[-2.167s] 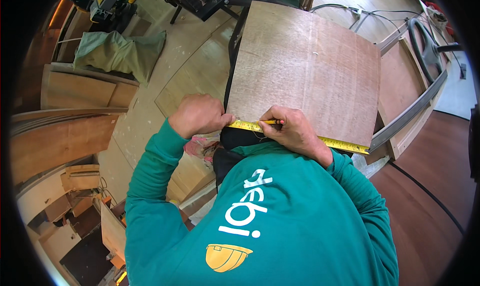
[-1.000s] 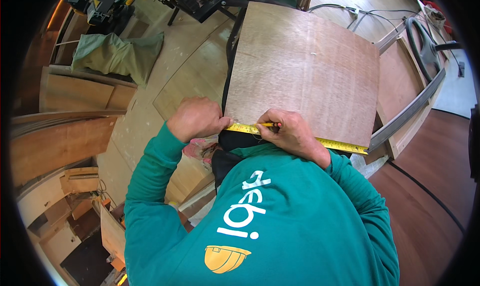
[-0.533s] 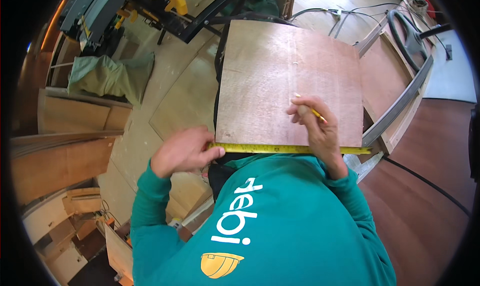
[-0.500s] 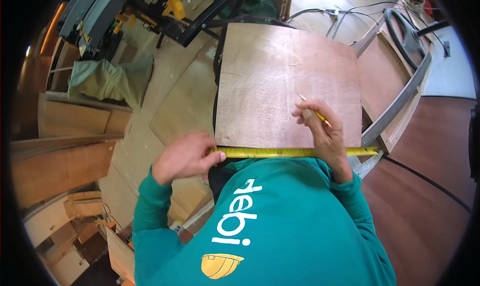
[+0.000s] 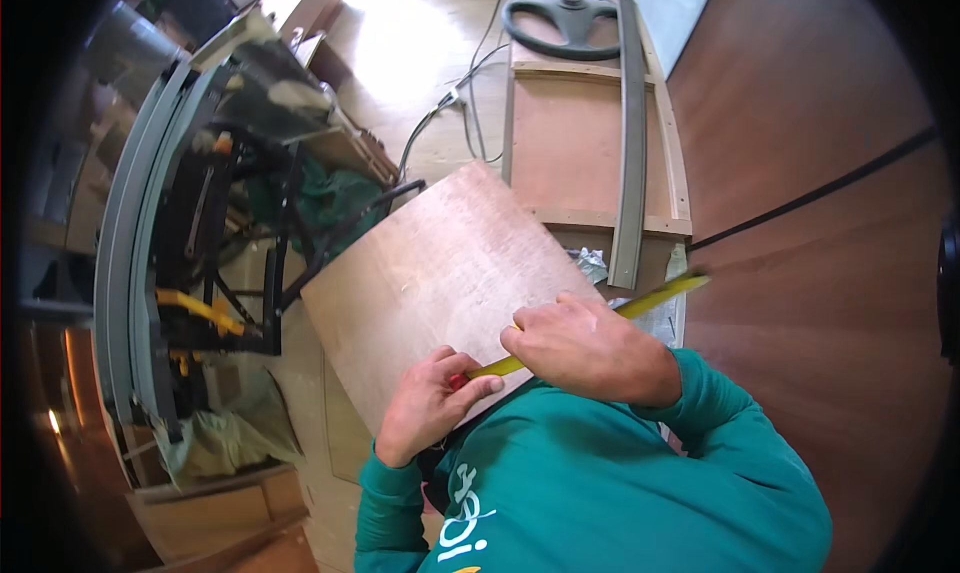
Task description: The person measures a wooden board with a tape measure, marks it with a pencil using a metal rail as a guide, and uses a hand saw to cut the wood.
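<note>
Tape (image 5: 652, 299) (right hand (image 5: 592, 349) now on it) juts farther past plywood (image 5: 445, 268).

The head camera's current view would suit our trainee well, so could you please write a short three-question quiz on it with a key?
1. What do the left hand and the right hand both hold?
2. True or false: in the picture, the yellow lever is to the left of the wooden board.
3. Fill in the colour: the long rail beyond the board is ____.

Key: 1. The yellow measuring tape. 2. True. 3. Grey.
</note>
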Tool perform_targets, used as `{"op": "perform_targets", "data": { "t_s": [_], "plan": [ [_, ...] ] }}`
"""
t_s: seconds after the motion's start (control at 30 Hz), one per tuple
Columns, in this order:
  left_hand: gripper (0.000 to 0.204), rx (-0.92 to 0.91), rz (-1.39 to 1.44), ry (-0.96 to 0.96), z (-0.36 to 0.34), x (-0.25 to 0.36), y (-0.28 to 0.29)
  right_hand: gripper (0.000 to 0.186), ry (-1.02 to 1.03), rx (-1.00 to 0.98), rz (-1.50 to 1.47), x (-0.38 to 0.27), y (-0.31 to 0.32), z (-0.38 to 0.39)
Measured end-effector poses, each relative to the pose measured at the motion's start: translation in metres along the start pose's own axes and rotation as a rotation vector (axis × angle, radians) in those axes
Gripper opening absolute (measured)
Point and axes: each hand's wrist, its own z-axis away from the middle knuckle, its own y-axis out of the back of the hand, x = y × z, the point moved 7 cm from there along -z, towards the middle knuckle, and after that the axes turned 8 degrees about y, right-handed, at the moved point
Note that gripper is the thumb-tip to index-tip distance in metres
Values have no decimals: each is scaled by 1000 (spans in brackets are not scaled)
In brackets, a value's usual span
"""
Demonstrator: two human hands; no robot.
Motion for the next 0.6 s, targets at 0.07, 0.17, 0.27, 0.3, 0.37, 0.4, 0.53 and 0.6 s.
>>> {"op": "perform_targets", "data": {
  "t_s": [0.07,0.17,0.27,0.3,0.37,0.4,0.53,0.6],
  "plan": [
    [39,-64,1,-35,-21,8,-12,14,38,137,-16,14,5,3],
    [46,-112,-1,-48,-48,24,-21,14,56,430,-40,36,33,10],
    [55,-128,-47,-55,-80,41,-23,15,-126,1023,-279,102,59,56],
    [55,-92,-2,-58,-95,48,-21,17,-208,1170,-349,133,63,68],
    [55,-30,99,-76,-136,71,-30,27,-734,1200,-372,209,42,94],
    [57,46,94,-166,-162,92,-35,48,-830,1205,-276,259,16,103],
    [64,341,-7,-298,-299,116,-94,90,-1132,1025,-67,371,-70,94],
    [80,469,-42,-249,-355,100,-120,96,-1157,874,-93,380,-90,66]
  ]
}}
